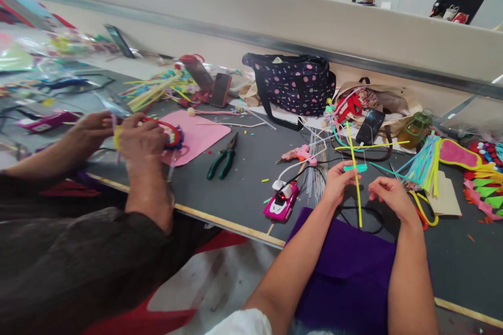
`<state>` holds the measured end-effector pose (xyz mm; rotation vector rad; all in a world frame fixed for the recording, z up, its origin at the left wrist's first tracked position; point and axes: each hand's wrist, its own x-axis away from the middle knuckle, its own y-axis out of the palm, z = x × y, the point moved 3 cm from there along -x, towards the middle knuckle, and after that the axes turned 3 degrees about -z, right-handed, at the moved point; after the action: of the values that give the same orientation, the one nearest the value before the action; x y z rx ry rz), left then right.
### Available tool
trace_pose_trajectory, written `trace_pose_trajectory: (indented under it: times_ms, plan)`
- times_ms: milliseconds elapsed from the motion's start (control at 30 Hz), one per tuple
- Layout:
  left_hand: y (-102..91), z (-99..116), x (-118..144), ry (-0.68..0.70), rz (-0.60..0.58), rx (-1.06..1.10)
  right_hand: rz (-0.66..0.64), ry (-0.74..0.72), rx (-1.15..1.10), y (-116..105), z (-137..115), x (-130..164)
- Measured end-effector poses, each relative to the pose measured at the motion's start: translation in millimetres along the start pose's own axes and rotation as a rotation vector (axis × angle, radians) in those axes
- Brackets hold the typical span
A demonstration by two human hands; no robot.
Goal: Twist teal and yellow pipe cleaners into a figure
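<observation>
My left hand (337,182) is closed in a pinch on a teal folded piece (358,167) and an upright yellow pipe cleaner (358,196). A second yellow strip (383,144) crosses behind its upper part, forming a cross shape. Just to the right, my right hand (393,196) has its fingertips drawn together; whether anything thin is between them I cannot make out. Under my forearms lies a purple cloth (349,272) at the table edge. Orange-and-yellow scissors (426,208) rest beside my right wrist.
A pink glue gun (299,154), magenta power strip (281,203) and green pliers (223,159) lie left of my hands. Teal and yellow strips (422,162) are bundled at right. A dotted bag (293,84) stands behind. A co-worker's hands (141,138) work at left.
</observation>
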<state>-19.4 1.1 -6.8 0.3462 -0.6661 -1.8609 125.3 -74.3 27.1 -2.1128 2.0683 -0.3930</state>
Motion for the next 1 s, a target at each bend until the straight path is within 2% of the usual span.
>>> trace_pose_trajectory:
  times_ms: [67, 100, 300, 600, 767, 1000]
  plan:
    - [-2.5, 3.5, -1.1, 0.036, 0.044, 0.006, -0.156, 0.009, 0.037, 12.4, 1.2, -1.2]
    - [-3.6, 4.8, -1.4, 0.048, 0.061, 0.009, -0.177, 0.005, 0.057, 16.6, 2.1, -2.5]
    - [-5.8, 5.3, -1.7, 0.053, 0.104, 0.008, -0.053, -0.069, 0.183, 23.6, 8.2, -12.2]
    - [-3.7, 2.1, -0.6, 0.024, 0.094, -0.006, 0.028, -0.125, 0.276, 28.2, 6.9, -16.6]
    - [-2.6, 2.2, -0.4, 0.009, 0.097, -0.02, 0.002, -0.12, 0.266, 27.9, 9.9, -17.5]
    - [-2.5, 1.1, 0.5, 0.006, 0.057, -0.022, -0.07, -0.061, 0.125, 31.2, 15.0, -18.0]
